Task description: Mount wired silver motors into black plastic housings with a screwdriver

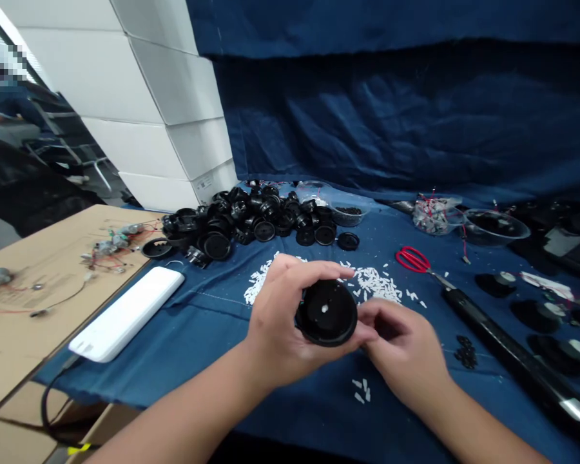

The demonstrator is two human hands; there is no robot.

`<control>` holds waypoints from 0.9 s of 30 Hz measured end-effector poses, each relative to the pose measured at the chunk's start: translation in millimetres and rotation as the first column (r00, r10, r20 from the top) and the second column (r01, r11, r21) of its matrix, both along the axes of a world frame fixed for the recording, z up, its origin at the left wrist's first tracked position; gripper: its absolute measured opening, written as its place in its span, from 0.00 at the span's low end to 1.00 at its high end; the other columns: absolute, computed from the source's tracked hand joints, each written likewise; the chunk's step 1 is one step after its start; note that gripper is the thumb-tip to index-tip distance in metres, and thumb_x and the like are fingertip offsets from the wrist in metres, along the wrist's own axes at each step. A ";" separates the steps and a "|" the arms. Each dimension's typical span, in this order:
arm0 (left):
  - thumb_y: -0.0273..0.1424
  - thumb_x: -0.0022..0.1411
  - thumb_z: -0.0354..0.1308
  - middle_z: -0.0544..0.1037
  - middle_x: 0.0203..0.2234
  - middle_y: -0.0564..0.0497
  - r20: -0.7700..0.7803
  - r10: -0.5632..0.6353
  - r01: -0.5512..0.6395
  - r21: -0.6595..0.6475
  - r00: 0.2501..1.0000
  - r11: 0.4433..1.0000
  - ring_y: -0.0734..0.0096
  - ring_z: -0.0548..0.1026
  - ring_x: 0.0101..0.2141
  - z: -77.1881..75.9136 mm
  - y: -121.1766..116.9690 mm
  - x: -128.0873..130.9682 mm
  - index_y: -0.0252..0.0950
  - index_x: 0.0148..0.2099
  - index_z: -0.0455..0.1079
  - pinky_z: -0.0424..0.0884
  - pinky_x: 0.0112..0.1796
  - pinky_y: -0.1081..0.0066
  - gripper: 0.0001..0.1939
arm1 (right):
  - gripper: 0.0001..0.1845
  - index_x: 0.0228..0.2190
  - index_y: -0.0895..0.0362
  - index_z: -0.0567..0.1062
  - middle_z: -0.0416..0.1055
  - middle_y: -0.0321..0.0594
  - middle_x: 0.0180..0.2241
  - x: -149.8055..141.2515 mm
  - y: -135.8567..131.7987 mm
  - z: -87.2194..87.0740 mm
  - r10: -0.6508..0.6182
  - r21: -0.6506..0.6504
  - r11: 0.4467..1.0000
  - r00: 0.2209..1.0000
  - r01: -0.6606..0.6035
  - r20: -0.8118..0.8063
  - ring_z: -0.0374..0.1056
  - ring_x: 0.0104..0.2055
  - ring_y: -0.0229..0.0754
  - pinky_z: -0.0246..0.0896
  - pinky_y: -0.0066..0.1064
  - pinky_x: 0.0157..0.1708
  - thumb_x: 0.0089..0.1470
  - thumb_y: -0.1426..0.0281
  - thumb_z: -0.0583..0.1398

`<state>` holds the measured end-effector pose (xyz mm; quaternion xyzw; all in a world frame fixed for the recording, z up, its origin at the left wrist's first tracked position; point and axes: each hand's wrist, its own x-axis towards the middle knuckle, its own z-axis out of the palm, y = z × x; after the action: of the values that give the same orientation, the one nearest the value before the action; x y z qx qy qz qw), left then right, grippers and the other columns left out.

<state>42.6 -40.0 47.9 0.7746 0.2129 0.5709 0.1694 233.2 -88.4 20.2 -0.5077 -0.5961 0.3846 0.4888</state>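
Note:
My left hand (285, 322) is wrapped around a round black plastic cup-shaped part (327, 314), its hollow side turned toward me. A small white spot shows inside the cup. Close against the cup's right side is my right hand (401, 345), its thumb and fingers pinched together by the left fingertips. Whatever sits in that pinch is hidden. Behind the hands lies a spread of small white plastic pieces (379, 285). A few more white pieces (361, 390) rest on the blue cloth below the right hand.
A heap of black round parts (217, 225) lies at the back. Red-handled scissors (414, 260) and a long black tool (507, 348) are at right, near small black screws (465, 352). A white power bank (128, 314) lies left, beside cardboard (53, 258) holding wired motors.

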 end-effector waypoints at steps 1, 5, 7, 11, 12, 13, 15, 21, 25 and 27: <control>0.37 0.51 0.81 0.84 0.48 0.47 0.000 -0.011 0.011 0.003 1.000 1.000 0.58 0.81 0.44 -0.5 0.3 0.5 0.45 0.55 0.67 0.73 0.47 0.57 0.35 | 0.09 0.35 0.54 0.83 0.74 0.38 0.27 2.5 0.5 -0.3 -0.066 0.221 0.975 0.990 0.037 0.126 0.68 0.27 0.38 0.67 0.31 0.28 0.56 0.62 0.70; 0.39 0.49 0.82 0.85 0.49 0.47 -0.065 -0.097 0.097 -0.002 0.993 0.995 0.59 0.79 0.46 -3.0 -1.0 5.9 0.44 0.55 0.66 0.73 0.51 0.58 0.37 | 0.20 0.53 0.47 0.80 0.79 0.44 0.47 5.9 3.3 -3.1 -0.111 0.586 0.805 0.945 -0.097 0.308 0.75 0.47 0.49 0.71 0.40 0.46 0.59 0.70 0.67; 0.38 0.51 0.81 0.84 0.50 0.46 -0.090 -0.125 0.123 -0.022 0.988 0.992 0.58 0.79 0.48 -4.5 -2.5 8.9 0.44 0.55 0.65 0.74 0.52 0.57 0.36 | 0.17 0.51 0.47 0.80 0.79 0.45 0.47 4.4 4.9 -5.9 -0.092 0.587 0.798 0.934 -0.138 0.345 0.74 0.50 0.51 0.69 0.43 0.48 0.62 0.70 0.65; 0.35 0.54 0.78 0.84 0.50 0.46 -0.117 -0.157 0.151 -0.058 0.981 0.987 0.57 0.78 0.50 -9.5 -6.4 14.1 0.45 0.56 0.64 0.75 0.53 0.56 0.34 | 0.07 0.41 0.51 0.79 0.78 0.43 0.38 -0.1 5.5 -11.2 -0.032 0.551 0.821 0.951 -0.151 0.309 0.73 0.40 0.47 0.68 0.40 0.40 0.65 0.66 0.60; 0.34 0.54 0.78 0.84 0.50 0.47 -0.121 -0.170 0.163 -0.067 0.978 0.984 0.57 0.78 0.50 -11.1 -7.6 15.3 0.45 0.56 0.64 0.74 0.53 0.57 0.34 | 0.08 0.39 0.51 0.78 0.76 0.42 0.35 -1.2 4.8 -11.9 -0.021 0.554 0.819 0.956 -0.150 0.291 0.71 0.38 0.46 0.67 0.40 0.39 0.66 0.65 0.59; 0.33 0.54 0.78 0.84 0.50 0.48 -0.119 -0.178 0.170 -0.079 0.977 0.982 0.58 0.78 0.50 -12.8 -9.0 16.3 0.45 0.57 0.64 0.74 0.54 0.57 0.34 | 0.09 0.37 0.51 0.77 0.74 0.40 0.31 -2.3 3.9 -12.3 -0.019 0.558 0.817 0.961 -0.145 0.277 0.69 0.35 0.45 0.66 0.39 0.38 0.67 0.64 0.58; 0.31 0.53 0.77 0.83 0.49 0.48 -0.107 -0.168 0.156 -0.112 0.980 0.981 0.59 0.78 0.50 -15.9 -11.7 18.2 0.45 0.57 0.63 0.73 0.54 0.57 0.34 | 0.12 0.35 0.52 0.76 0.71 0.39 0.28 -4.8 1.6 -12.2 -0.043 0.561 0.820 0.966 -0.112 0.256 0.67 0.34 0.44 0.64 0.39 0.37 0.68 0.63 0.56; 0.27 0.49 0.77 0.82 0.48 0.50 -0.061 -0.140 0.130 -0.147 0.988 0.981 0.60 0.77 0.48 -20.5 -16.8 21.5 0.44 0.57 0.63 0.72 0.54 0.57 0.37 | 0.10 0.31 0.53 0.72 0.71 0.38 0.29 -12.4 -1.3 -8.5 -0.106 0.579 0.815 0.970 -0.042 0.219 0.67 0.33 0.42 0.63 0.36 0.33 0.66 0.68 0.57; 0.28 0.51 0.77 0.82 0.46 0.50 -0.038 -0.090 0.084 -0.153 0.995 0.985 0.59 0.78 0.47 -21.3 -20.3 25.1 0.45 0.56 0.64 0.72 0.52 0.55 0.34 | 0.09 0.30 0.53 0.71 0.72 0.37 0.28 -14.1 -2.0 -6.1 -0.125 0.597 0.802 0.969 -0.027 0.212 0.69 0.32 0.42 0.64 0.36 0.34 0.64 0.72 0.56; 0.30 0.53 0.76 0.82 0.46 0.48 -0.017 -0.056 0.053 -0.144 0.998 0.988 0.57 0.78 0.47 -22.5 -21.3 28.1 0.45 0.56 0.64 0.73 0.52 0.53 0.33 | 0.08 0.31 0.52 0.72 0.73 0.37 0.28 -13.1 -2.4 -6.9 -0.128 0.594 0.804 0.967 -0.030 0.222 0.71 0.33 0.42 0.66 0.37 0.35 0.62 0.73 0.56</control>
<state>70.7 -61.3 25.4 0.7718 0.2338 0.5413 0.2382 220.0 -90.9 13.3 -0.3892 -0.7298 0.0990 0.5532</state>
